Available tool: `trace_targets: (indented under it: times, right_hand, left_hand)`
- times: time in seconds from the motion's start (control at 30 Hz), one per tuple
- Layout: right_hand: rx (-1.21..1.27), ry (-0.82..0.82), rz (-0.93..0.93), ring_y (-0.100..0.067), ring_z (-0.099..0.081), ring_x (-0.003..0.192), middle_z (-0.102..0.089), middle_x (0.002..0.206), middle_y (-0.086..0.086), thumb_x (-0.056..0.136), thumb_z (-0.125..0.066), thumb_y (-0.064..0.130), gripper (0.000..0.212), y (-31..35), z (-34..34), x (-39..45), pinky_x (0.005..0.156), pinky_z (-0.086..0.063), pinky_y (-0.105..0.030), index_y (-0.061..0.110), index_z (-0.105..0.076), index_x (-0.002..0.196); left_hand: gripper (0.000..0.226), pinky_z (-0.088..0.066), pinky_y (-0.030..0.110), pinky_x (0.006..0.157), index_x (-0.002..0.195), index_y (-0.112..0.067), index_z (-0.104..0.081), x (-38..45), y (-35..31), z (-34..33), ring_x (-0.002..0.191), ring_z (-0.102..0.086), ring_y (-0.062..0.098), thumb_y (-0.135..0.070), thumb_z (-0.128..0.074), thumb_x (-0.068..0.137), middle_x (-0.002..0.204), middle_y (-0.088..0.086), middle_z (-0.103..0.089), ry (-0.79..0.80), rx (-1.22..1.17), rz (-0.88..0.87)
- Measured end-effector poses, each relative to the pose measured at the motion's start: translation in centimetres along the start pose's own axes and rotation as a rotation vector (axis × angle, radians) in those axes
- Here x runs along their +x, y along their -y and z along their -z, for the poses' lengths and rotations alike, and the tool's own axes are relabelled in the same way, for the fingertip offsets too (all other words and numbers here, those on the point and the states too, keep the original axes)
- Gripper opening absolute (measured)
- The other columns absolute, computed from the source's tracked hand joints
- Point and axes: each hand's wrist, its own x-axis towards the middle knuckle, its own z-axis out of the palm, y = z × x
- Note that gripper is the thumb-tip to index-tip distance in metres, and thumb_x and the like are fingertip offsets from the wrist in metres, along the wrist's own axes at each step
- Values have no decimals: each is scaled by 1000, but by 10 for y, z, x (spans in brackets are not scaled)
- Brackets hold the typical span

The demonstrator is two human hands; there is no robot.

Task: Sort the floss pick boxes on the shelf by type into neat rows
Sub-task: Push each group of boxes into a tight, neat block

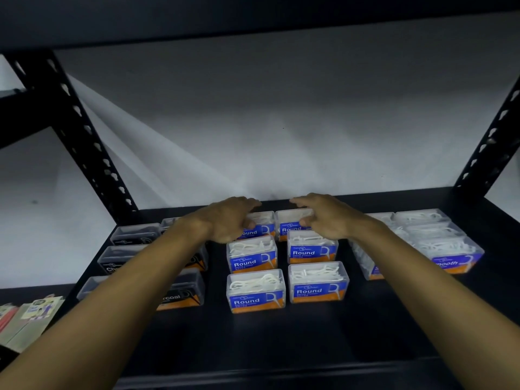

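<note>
Head view: left grip [230,220], right grip [323,218] over rear Round boxes [292,225].

Our left hand [230,220] and right hand [323,218] each grip a rear Round box, [260,225] and [292,222], on our dark shelf [281,339].

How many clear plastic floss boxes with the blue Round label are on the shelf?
6, in two columns: front left, front right, middle left, middle right, back left, back right. Hands partly cover the back pair.
</note>
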Motion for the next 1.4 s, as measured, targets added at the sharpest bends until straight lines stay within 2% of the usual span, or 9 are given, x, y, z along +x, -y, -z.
trace_targets:
  times: [0.13,0.2,0.27,0.4,0.53,0.7,0.97,1.23,1.4]
  right_hand:
    - [-43,-142,62,-17,-36,132,-38,146,3,95,-52,30,50,-5,7,-13,106,-37,-37,31,-37,143]
    - [-115,-225,111,-13,-37,127,-42,139,6,95,-52,34,44,-6,8,-25,97,-37,-29,31,-43,138]
    - [-171,-268,146,-8,-40,116,-48,129,7,92,-55,38,40,-7,7,-39,87,-37,-25,29,-51,131]
    - [-207,-205,133,-1,-37,103,-50,117,11,86,-61,46,43,-7,3,-56,83,-38,-24,31,-57,126]
    - [-260,-128,114,-8,-42,109,-50,119,9,81,-67,46,50,-4,-4,-59,80,-38,-26,32,-55,128]
    - [-312,-158,127,-11,-41,116,-49,126,6,86,-65,35,46,-1,-7,-57,83,-39,-25,28,-53,130]
    - [-337,-177,114,-12,-42,116,-50,126,4,86,-65,35,46,6,-11,-53,85,-42,-28,24,-54,129]
    - [-363,-199,119,-14,-41,119,-50,128,2,88,-62,33,47,11,-14,-49,89,-46,-32,20,-53,132]
    - [-358,-202,124,-14,-42,119,-49,128,0,88,-63,32,47,13,-14,-48,89,-45,-30,18,-53,132]
  left_hand:
    - [48,-39,34,103,147,-23,-38,-22,-8,9,134,-38,17,-38,-45,101,149,0,-41,-171,24,-54]
    - [49,-42,32,96,142,-26,-45,-34,-14,12,126,-44,14,-48,-46,98,143,-2,-46,-204,28,-73]
    - [54,-44,30,89,137,-29,-49,-46,-18,13,116,-49,12,-58,-51,92,136,-7,-51,-142,64,-87]
    - [56,-46,31,91,136,-33,-49,-53,-19,8,114,-53,11,-55,-63,87,135,-10,-54,-7,189,-92]
    - [56,-48,37,95,137,-32,-47,-51,-19,1,115,-54,14,-47,-66,87,135,-8,-55,14,205,-83]
    - [49,-48,38,91,134,-28,-49,-49,-21,-7,115,-52,17,-44,-61,89,132,-4,-54,-116,272,-99]
    - [56,-48,35,89,141,-23,-46,-51,-24,-24,127,-41,16,-43,-60,91,138,-1,-45,-290,262,-83]
    - [54,-50,36,88,139,-19,-48,-50,-27,-28,126,-41,17,-41,-61,91,135,2,-48,-347,254,-70]
    - [52,-49,35,88,138,-18,-50,-49,-27,-28,126,-41,16,-39,-61,92,134,1,-48,-355,224,-68]
